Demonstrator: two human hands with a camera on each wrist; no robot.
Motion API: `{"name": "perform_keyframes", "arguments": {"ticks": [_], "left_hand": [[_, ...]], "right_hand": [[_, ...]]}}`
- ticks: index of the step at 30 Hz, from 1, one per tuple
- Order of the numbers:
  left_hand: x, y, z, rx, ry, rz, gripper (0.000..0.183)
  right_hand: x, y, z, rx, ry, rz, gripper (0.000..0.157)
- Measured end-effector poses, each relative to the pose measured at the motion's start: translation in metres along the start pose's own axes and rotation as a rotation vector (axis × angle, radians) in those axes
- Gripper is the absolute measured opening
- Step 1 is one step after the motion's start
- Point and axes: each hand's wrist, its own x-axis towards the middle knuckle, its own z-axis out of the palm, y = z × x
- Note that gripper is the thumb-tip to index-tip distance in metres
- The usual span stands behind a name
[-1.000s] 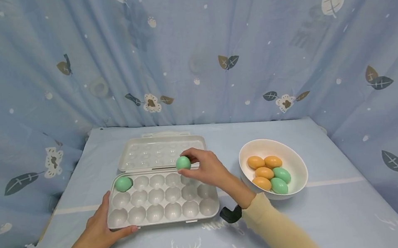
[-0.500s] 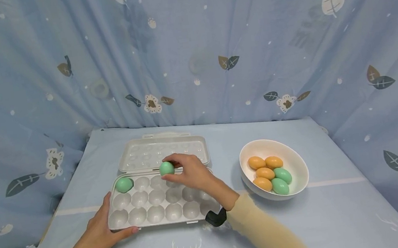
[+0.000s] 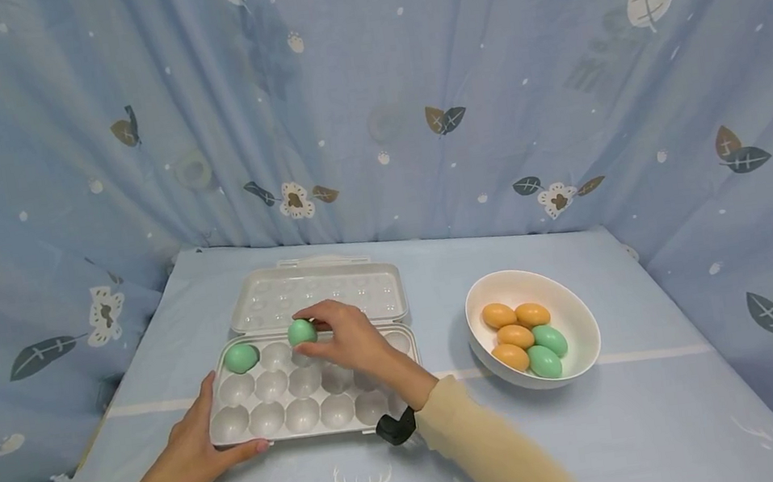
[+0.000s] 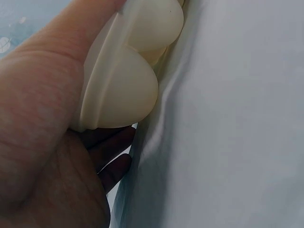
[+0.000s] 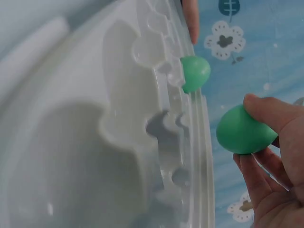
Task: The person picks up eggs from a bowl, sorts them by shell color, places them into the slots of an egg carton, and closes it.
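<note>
My right hand (image 3: 350,342) pinches a green egg (image 3: 301,332) between thumb and fingers, above the back row of the white egg carton (image 3: 415,400). In the right wrist view the held egg (image 5: 244,129) shows in full, apart from the carton. Another green egg (image 3: 241,358) sits in the back-left cup. My left hand (image 3: 190,450) grips the carton's front-left corner, thumb along the front edge and fingers along the left side. The left wrist view shows rounded cup undersides (image 4: 126,90) between its thumb and fingers.
The carton's lid (image 3: 320,294) lies folded back behind it. A white bowl (image 3: 577,330) to the right holds several orange eggs (image 3: 514,336) and green eggs (image 3: 545,362). A patterned blue curtain (image 3: 367,97) hangs behind the cloth-covered table (image 3: 673,415).
My right hand has carried the green egg leftward over the carton's back row, from near its right part toward the back-left egg. The left hand stays at the corner.
</note>
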Motion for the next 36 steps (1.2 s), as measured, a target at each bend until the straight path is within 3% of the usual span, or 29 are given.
{"name": "perform_keyframes", "arguments": {"ticks": [13,21,36], "left_hand": [[-0.001,-0.002,0.000,0.023,-0.012,-0.024,0.137],[-0.001,-0.001,0.000,-0.002,-0.017,-0.014,0.136],[0.000,-0.001,0.001,-0.008,-0.002,-0.005,0.137]], "right_hand": [[0.013,-0.010,0.027,-0.033,-0.042,0.020,0.046],[0.017,-0.010,0.042,-0.125,-0.078,0.054,0.045],[0.017,-0.009,0.056,-0.331,-0.092,-0.038,0.046]]}}
